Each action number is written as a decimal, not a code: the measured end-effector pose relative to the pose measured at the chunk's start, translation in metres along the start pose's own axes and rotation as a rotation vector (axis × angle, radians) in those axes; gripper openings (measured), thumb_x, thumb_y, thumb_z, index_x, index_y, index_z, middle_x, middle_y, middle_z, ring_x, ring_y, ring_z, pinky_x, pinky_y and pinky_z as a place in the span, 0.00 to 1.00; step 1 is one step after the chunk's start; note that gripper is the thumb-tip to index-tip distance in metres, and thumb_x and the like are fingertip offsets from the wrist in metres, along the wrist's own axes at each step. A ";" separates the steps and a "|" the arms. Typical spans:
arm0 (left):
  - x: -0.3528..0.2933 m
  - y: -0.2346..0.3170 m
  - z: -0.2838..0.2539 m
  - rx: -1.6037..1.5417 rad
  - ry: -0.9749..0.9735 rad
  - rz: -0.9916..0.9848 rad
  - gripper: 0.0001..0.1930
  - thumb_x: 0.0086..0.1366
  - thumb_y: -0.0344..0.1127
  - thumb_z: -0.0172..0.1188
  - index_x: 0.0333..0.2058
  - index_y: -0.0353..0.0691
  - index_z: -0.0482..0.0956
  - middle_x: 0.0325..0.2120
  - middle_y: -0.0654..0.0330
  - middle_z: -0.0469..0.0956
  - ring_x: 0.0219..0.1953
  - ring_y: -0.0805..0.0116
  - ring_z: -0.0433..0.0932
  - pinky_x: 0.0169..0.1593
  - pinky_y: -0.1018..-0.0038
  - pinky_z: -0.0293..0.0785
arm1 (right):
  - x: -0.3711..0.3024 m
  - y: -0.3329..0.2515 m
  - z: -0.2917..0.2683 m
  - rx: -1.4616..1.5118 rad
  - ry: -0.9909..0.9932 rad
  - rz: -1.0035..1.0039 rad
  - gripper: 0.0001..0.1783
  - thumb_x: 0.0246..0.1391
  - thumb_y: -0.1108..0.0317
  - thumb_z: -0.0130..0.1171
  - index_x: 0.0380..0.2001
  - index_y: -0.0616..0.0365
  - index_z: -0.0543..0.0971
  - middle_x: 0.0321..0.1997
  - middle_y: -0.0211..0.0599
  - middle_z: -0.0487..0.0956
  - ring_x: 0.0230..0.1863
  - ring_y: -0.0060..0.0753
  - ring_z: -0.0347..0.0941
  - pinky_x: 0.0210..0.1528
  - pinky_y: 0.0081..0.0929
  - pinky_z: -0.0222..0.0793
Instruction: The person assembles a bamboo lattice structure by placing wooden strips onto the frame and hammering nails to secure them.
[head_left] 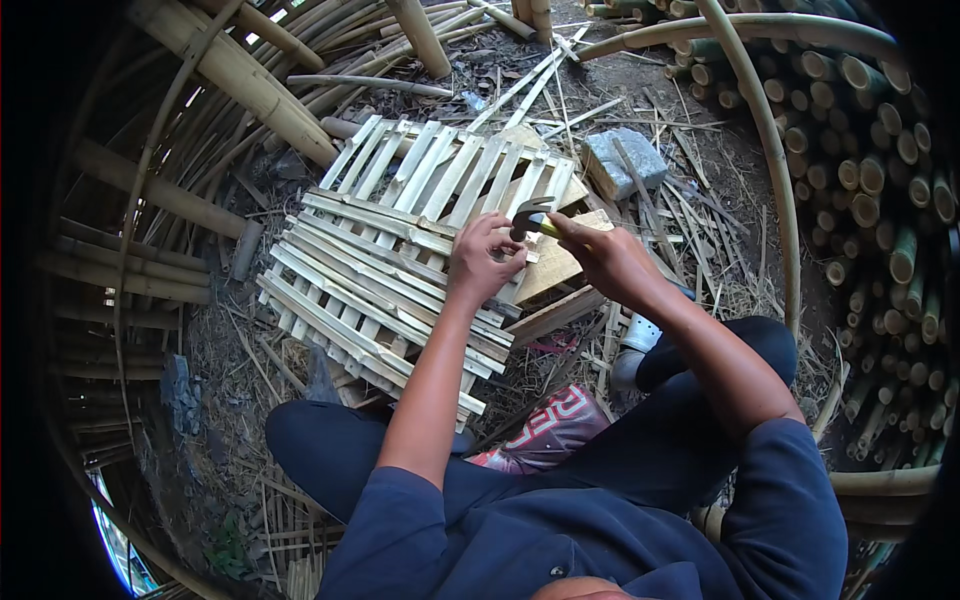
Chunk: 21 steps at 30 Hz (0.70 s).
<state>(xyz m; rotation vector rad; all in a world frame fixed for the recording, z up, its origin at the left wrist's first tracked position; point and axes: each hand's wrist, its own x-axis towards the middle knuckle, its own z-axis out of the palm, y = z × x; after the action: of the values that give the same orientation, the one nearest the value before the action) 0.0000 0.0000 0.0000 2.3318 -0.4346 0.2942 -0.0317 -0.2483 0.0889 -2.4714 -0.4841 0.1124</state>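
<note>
Right hand: the right hand (610, 262) is closed around the handle of a claw hammer (532, 213), over the right-hand edge of the slatwork.
Left hand: the left hand (487, 258) has its fingers curled and its thumb and fingertips close together, just beside the hammer head; whether they pinch something small cannot be told.
Slatted panel: a panel of pale slats (418, 168) lies in front of the person, with gaps between its slats, its right side under the hands.
Cross strips: several long pale strips (395, 283) run across the panel's nearer part, slanting down toward the right.
Wooden board: a flat, light brown board (556, 265) sits beneath the right hand, at the panel's right edge.
Block: a grey, squarish block (622, 165) rests beyond the board, a thin strip leaning over it.
Bag: a red and dark printed bag (535, 440) lies between the person's bent legs.
Shoe: a pale shoe with holes (640, 333) shows by the right knee.
Surroundings: cut bamboo poles (870, 180) are stacked on the right, ends facing inward; thick bamboo poles (250, 90) stand at left; loose strips (700, 235) litter the ground.
</note>
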 end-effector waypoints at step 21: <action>0.003 0.007 -0.003 -0.010 0.011 0.023 0.08 0.52 0.39 0.76 0.30 0.44 0.89 0.54 0.56 0.81 0.63 0.52 0.75 0.66 0.56 0.68 | -0.002 0.002 0.016 -0.059 0.118 0.128 0.25 0.72 0.51 0.55 0.29 0.64 0.78 0.22 0.58 0.79 0.26 0.68 0.77 0.30 0.57 0.70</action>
<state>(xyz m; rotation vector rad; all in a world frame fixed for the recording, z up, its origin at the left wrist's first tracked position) -0.0002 -0.0038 0.0074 2.3154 -0.4570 0.3154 -0.0365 -0.2418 0.0751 -2.5486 -0.2823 0.0045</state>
